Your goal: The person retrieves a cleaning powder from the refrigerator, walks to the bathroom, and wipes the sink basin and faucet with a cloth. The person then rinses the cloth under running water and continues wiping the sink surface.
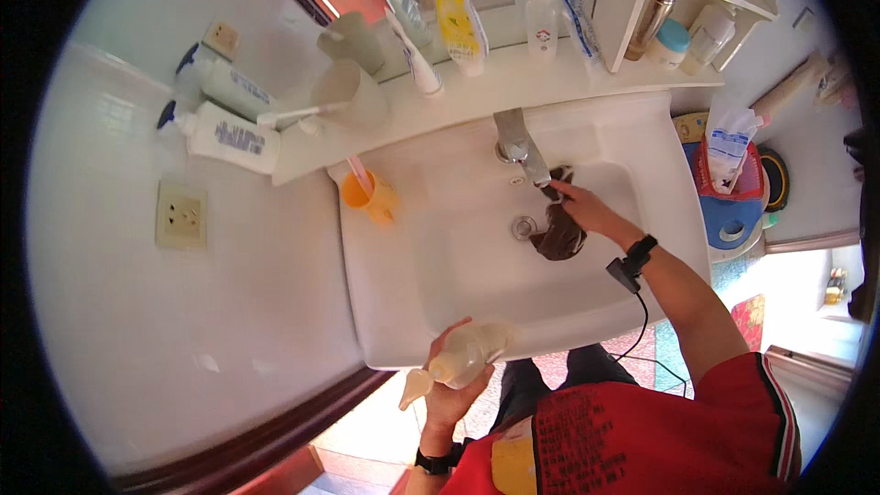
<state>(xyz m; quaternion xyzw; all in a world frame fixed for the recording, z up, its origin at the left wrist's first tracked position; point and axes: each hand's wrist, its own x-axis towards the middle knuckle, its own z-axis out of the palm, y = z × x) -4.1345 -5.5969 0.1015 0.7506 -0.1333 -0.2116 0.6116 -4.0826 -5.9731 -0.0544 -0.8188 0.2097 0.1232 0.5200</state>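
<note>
My left hand (pixel 450 395) grips a translucent pump bottle (pixel 474 350) at the front rim of the white washbasin (pixel 392 289). The bottle lies tilted, its pump head pointing toward the lower left. Over the bowl, my right hand (pixel 584 210) holds part of a dark brown cloth item (pixel 560 234) below the spout of the metal faucet (pixel 522 148). The rest of the cloth hangs down onto the basin floor beside the round drain (pixel 524 227). Its exact kind cannot be told, and my fingers cover part of it.
An orange cup (pixel 378 199) with a toothbrush stands on the basin's left corner. Tubes and bottles line the white shelf (pixel 509 86) under the mirror. A red basket (pixel 749 182) is at the right. A cable (pixel 645 330) hangs from my right wrist.
</note>
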